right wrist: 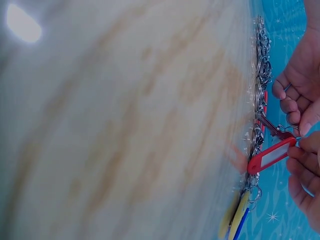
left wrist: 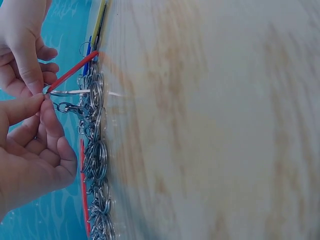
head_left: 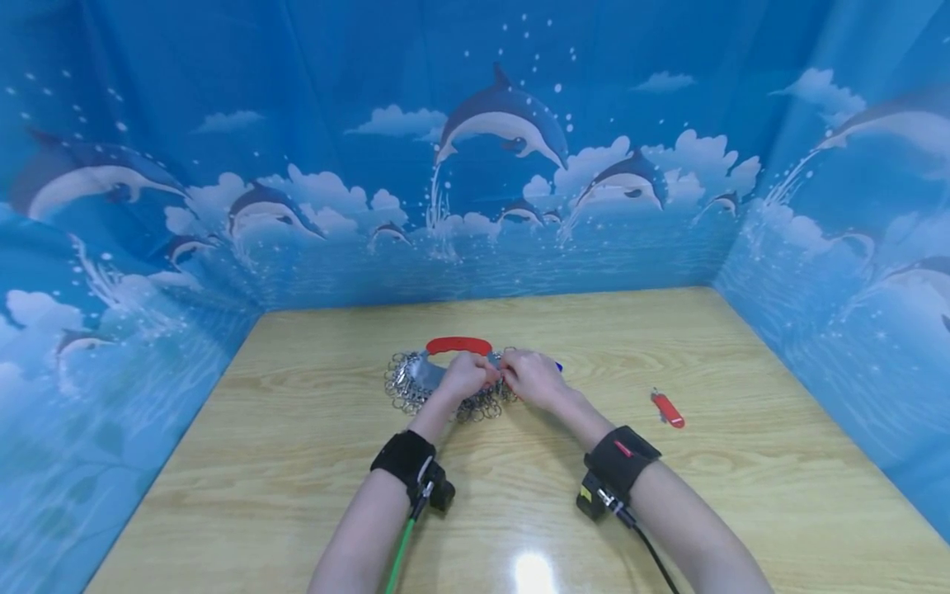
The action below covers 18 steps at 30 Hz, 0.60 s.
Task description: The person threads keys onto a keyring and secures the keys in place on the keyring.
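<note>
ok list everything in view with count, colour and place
table: one, pale wood, underneath
curtain: count unclear, blue and white, behind and beside
rings and clips: many, silver, on table near hands
handle: one, red, beyond hands
plate: one, grey, by handle
held tag: one, red, between hands
small ring: one, silver, at held tag
key: at least one, silver, below hands
loose tag: one, red, table's right
yellow tag: one, yellow, near rings
blue tag: one, blue, beside yellow
wristbands: two, black, wrists
cables: two, green left, black right
left hand: one, bare, pinching small ring
right hand: one, bare, pinching held tag
</note>
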Each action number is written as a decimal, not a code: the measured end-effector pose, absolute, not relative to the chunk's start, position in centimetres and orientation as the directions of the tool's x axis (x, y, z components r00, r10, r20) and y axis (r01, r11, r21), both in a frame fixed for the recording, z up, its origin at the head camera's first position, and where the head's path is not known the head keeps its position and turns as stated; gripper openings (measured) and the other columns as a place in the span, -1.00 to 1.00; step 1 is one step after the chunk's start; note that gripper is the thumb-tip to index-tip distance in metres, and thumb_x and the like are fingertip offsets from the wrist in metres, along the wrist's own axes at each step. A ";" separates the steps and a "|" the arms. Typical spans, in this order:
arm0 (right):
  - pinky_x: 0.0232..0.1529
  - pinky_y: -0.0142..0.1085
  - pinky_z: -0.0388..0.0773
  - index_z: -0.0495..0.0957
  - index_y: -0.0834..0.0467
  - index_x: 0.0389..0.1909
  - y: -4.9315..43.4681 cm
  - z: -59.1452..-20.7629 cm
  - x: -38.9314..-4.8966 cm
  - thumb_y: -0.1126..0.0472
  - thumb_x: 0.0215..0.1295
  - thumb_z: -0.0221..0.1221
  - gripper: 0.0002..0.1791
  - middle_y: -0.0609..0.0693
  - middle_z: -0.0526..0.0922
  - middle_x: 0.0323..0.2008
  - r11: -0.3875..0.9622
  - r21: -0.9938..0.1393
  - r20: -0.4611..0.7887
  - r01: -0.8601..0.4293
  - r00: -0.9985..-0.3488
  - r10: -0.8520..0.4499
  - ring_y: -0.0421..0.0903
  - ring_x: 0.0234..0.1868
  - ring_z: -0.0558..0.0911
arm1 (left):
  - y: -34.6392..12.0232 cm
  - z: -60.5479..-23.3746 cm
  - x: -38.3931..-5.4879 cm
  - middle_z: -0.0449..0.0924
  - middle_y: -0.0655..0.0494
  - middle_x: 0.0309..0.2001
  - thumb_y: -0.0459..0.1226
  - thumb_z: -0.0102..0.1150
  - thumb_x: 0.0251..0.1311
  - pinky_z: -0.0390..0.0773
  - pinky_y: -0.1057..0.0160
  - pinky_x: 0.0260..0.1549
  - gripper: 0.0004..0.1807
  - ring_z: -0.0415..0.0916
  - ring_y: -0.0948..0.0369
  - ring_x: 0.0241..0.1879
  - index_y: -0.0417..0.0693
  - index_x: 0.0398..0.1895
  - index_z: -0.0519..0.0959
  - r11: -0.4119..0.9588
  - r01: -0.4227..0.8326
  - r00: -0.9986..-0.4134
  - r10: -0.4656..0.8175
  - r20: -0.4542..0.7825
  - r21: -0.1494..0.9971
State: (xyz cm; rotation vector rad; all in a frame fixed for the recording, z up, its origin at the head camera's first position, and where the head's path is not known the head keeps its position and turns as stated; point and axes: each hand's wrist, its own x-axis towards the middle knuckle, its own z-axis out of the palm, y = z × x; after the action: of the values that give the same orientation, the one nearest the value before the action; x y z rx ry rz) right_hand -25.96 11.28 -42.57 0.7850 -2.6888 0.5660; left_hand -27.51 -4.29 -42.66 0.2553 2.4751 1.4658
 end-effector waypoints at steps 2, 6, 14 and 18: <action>-0.42 -0.29 0.50 0.61 0.13 -0.37 11.3 -42.6 -26.0 0.34 0.17 0.16 -0.92 -0.04 0.60 -0.46 0.772 -0.286 0.369 -0.568 -0.809 -0.458 -0.14 -0.45 0.56 | -4.3 -42.8 -27.6 0.42 0.08 -0.64 -0.36 0.09 0.17 0.26 0.27 -0.46 -0.77 0.24 0.19 -0.58 -0.38 -0.52 0.60 0.467 0.016 -0.952 0.277 -0.129 0.884; -0.41 -0.28 0.51 0.61 0.14 -0.35 11.4 -42.5 -26.0 0.35 0.17 0.16 -0.91 -0.03 0.62 -0.42 0.770 -0.285 0.361 -0.571 -0.808 -0.466 -0.12 -0.42 0.59 | -4.4 -43.0 -27.8 0.42 0.07 -0.66 -0.35 0.11 0.18 0.23 0.28 -0.47 -0.75 0.22 0.19 -0.59 -0.41 -0.52 0.59 0.442 0.005 -0.949 0.284 -0.135 0.897; -0.42 -0.27 0.51 0.61 0.11 -0.36 11.4 -42.4 -26.0 0.33 0.16 0.16 -0.91 -0.06 0.61 -0.44 0.781 -0.310 0.350 -0.542 -0.829 -0.436 -0.13 -0.42 0.58 | -4.5 -42.9 -27.6 0.47 0.00 -0.61 -0.30 0.15 0.18 0.28 0.30 -0.47 -0.75 0.33 0.16 -0.55 -0.35 -0.52 0.59 0.446 0.010 -0.948 0.290 -0.133 0.895; -0.44 -0.24 0.51 0.62 0.13 -0.35 11.6 -42.4 -26.0 0.32 0.15 0.16 -0.91 -0.02 0.65 -0.39 0.795 -0.320 0.358 -0.515 -0.843 -0.401 -0.08 -0.38 0.62 | -4.6 -42.6 -27.3 0.48 0.04 -0.58 -0.31 0.14 0.19 0.30 0.31 -0.50 -0.80 0.27 0.21 -0.59 -0.30 -0.45 0.62 0.495 0.092 -0.933 0.345 -0.099 0.864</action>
State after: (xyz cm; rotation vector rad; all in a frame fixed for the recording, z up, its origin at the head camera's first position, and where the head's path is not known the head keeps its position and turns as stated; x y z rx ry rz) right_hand -25.98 11.57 -42.38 0.7070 -2.7129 0.5975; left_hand -27.28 -4.59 -42.61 0.3713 2.4825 1.4117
